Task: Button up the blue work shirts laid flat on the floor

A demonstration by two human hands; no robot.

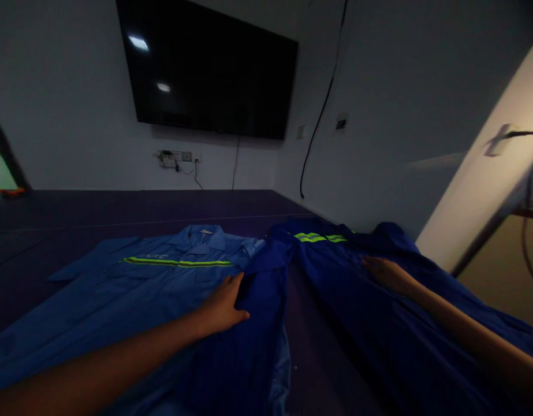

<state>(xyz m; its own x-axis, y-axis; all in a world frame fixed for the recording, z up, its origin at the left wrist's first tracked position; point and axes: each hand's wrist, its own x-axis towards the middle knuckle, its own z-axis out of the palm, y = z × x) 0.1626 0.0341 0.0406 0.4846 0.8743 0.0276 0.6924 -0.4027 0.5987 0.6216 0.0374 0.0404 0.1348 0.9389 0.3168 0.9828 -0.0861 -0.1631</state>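
A light blue work shirt (162,294) lies spread out on the left, its collar pointing away from me and a yellow-green reflective stripe across its chest. On the right lies a dark blue work jacket (348,289) with a similar stripe. One of its sleeves (261,312) extends over the right side of the shirt. My left hand (225,303) rests on that sleeve, open, thumb apart from the fingers. My right hand (390,275) is at the middle of the jacket, its fingers together and closed on the cloth; the fingertips are dim.
Both garments lie on a dark purple surface (119,208) that runs back to a pale wall. A large black television (214,69) hangs there above several sockets (179,157). A black cable (324,104) dangles near the corner. At the right stands a pale slanted panel (469,173).
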